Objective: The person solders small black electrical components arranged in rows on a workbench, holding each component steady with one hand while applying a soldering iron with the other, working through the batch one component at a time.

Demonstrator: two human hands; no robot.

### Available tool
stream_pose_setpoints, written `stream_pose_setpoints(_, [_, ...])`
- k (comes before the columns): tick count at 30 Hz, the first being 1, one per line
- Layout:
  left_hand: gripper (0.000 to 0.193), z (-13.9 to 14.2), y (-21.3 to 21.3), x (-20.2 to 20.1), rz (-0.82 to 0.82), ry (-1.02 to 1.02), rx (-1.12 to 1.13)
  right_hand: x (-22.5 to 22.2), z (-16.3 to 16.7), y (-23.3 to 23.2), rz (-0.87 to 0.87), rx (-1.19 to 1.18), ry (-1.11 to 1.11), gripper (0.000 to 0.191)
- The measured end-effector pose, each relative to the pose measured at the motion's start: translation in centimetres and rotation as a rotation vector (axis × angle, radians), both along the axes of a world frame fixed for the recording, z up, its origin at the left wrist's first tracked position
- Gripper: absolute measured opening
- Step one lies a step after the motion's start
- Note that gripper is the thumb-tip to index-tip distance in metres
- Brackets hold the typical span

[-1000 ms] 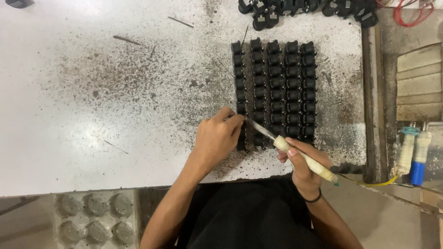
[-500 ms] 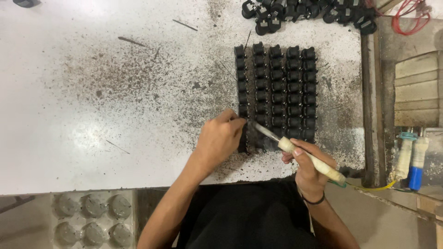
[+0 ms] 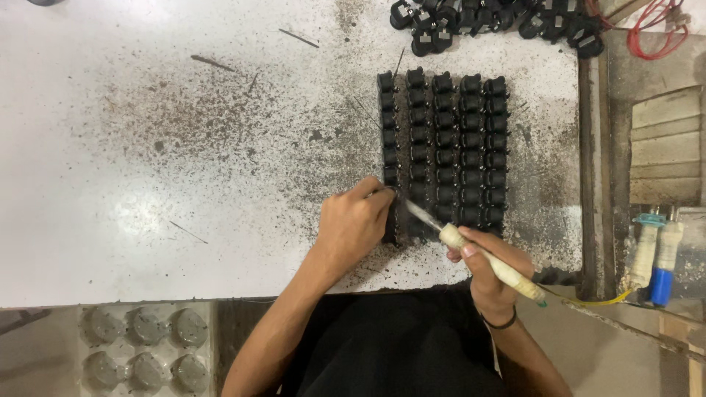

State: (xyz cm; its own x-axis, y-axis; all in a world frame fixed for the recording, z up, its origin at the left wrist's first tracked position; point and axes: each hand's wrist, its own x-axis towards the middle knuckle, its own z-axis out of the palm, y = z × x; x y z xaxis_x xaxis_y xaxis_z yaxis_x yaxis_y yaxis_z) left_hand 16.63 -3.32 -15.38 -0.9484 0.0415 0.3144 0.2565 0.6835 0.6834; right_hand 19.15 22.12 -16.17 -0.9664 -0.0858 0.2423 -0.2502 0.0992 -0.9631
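Head view, looking straight down on a white, soot-speckled worktable. Landmark: a block of small black plastic components set in five tight columns on the table's right half. Left hand rests at the block's near-left corner, fingers curled together, fingertips pinched at the leftmost column; what exactly they pinch is too small to tell, possibly a thin wire. Right hand sits just below the block's near edge, fingers clamped round the cream-wrapped handle of a soldering iron; the metal tip angles up-left into the block's bottom rows, meeting it beside the left fingertips. A yellow cord trails from the iron's butt end, off to the right of the block. Black band on the right wrist. Above the block, at the table's far edge, a loose heap of the same black parts; right of that heap, a coil of red wire. Well right of the block, past the table edge, two upright tool handles, one white, one blue-and-white. Below-left of the block, under the table edge, a grey moulded tray with round cups.
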Motion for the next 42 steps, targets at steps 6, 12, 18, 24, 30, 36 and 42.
stream_pose_setpoints(6, [0.015, -0.5, 0.2, -0.7, -0.016, 0.015, -0.085, -0.6, 0.8, 0.1, 0.047, 0.080, -0.021, 0.025])
stream_pose_setpoints(12, [0.014, 5.9, -1.3, 0.0, -0.091, 0.004, -0.086, -2.4, 1.5, 1.7, -0.014, -0.223, -0.032, 0.025])
stream_pose_setpoints(18, [0.030, 7.1, -1.6, -1.4, 0.055, 0.228, -0.134, -2.9, -0.7, -0.3, -0.050, -0.183, -0.112, 0.025])
stream_pose_setpoints(24, [0.024, 1.2, -0.9, -2.3, 0.015, 0.014, -0.106, -2.7, -0.9, -0.6, -0.053, -0.126, -0.137, 0.025])
stream_pose_setpoints(30, [0.022, 1.1, -1.5, -2.9, -0.059, -0.054, -0.075, -2.8, -0.7, -0.9, -0.072, -0.135, -0.174, 0.026])
stream_pose_setpoints(36, [0.015, 2.0, -1.4, -3.8, -0.090, -0.123, -0.041, -2.8, -0.3, -0.9, -0.070, -0.108, -0.165, 0.026])
stream_pose_setpoints(42, [0.016, 1.7, -0.9, -4.2, -0.099, -0.119, -0.159, -3.1, 0.0, -1.0, -0.070, -0.130, -0.189, 0.024])
